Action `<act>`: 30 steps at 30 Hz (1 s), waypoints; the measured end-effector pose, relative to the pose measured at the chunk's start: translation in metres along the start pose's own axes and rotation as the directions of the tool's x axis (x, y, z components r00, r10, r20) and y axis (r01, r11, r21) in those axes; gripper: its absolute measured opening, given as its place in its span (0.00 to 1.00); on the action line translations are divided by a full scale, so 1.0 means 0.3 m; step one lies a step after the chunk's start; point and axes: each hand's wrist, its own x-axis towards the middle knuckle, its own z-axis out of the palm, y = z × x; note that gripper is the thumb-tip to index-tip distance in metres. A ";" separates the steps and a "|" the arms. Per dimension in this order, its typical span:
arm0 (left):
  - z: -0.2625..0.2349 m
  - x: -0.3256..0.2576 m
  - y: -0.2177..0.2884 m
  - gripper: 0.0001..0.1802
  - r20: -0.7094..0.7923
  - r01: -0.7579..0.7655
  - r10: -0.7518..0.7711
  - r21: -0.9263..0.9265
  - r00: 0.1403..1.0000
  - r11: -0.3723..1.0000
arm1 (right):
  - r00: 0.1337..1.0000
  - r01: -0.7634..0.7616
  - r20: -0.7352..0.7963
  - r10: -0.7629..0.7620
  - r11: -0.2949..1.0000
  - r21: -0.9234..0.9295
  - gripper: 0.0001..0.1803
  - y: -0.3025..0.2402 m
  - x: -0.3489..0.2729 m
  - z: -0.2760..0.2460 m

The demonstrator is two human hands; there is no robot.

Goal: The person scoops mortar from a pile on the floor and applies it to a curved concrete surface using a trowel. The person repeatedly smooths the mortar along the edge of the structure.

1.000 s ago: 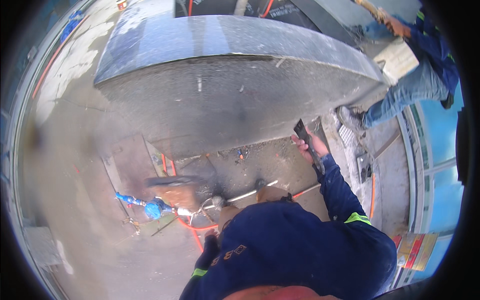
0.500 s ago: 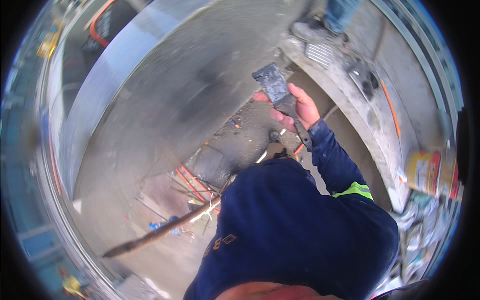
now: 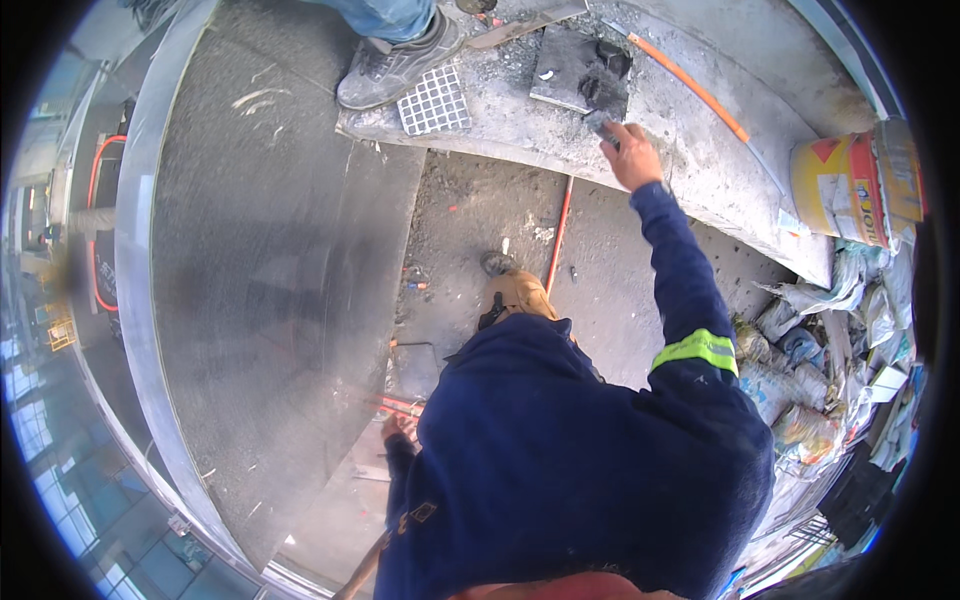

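Here, one right hand (image 3: 632, 155) is up on the concrete ledge (image 3: 700, 150), fingers curled around one dark scraper-like tool (image 3: 603, 128), pinching its handle; tool tip sits at the near edge of one dark square slab (image 3: 565, 65) lying on the ledge; one black lump (image 3: 612, 57) rests on that slab; one left hand (image 3: 400, 428) is low beside the body, mostly hidden by the blue sleeve, at one orange-red rod (image 3: 398, 405); cannot tell if those fingers are spread or closed; one long wooden handle (image 3: 360, 570) pokes out at the bottom edge; one big grey slab (image 3: 270, 260) leans on the left; one mosaic tile sheet (image 3: 434, 100) lies on the ledge just beside one grey shoe (image 3: 395, 62) of another person; one thin orange stick (image 3: 690, 85) crosses the ledge; one yellow-red bucket (image 3: 850, 180) stands at the ledge's right end; a heap of crumpled sacks (image 3: 840, 330) below it, count unclear; one tan boot (image 3: 515, 295) of the wearer on the floor, one red pipe (image 3: 558, 235) beside it; versus half a second ago: tool was held up in the air away from the ledge, now it is down at the dark slab; arm stretched further out; view swung so the ledge, bucket and shoe now show.
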 end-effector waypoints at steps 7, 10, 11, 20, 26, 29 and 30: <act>0.111 -0.185 0.203 0.27 -0.064 -0.081 0.084 0.050 0.994 0.995 | 0.970 0.121 0.240 -0.029 0.918 -0.377 0.21 0.139 0.287 -0.019; 0.088 -0.126 0.135 0.25 -0.030 -0.094 0.102 0.194 0.994 0.977 | 0.943 0.192 0.328 -0.047 0.884 -0.426 0.23 0.122 0.355 -0.079; 0.053 -0.090 0.110 0.24 -0.012 -0.133 0.143 0.281 0.990 0.951 | 0.929 0.206 0.367 -0.041 0.883 -0.422 0.23 0.134 0.378 -0.089; 0.029 -0.038 -0.134 0.16 0.489 -0.584 0.575 0.811 0.656 -0.024 | 0.831 0.362 0.555 -0.047 0.803 -0.474 0.24 0.115 0.493 -0.065; 0.039 -0.004 -0.188 0.18 0.360 -0.510 0.496 0.836 0.790 0.205 | 0.745 0.495 0.664 0.068 0.611 -0.618 0.14 0.087 0.555 -0.107; 0.013 0.050 -0.275 0.20 0.139 -0.389 0.393 0.625 0.909 0.677 | 0.602 0.582 0.798 0.020 0.674 -0.455 0.18 0.077 0.552 -0.125; 0.001 0.050 -0.302 0.20 0.077 -0.329 0.345 0.546 0.936 0.771 | 0.581 0.382 0.813 0.034 0.871 -0.309 0.20 0.017 0.528 -0.146</act>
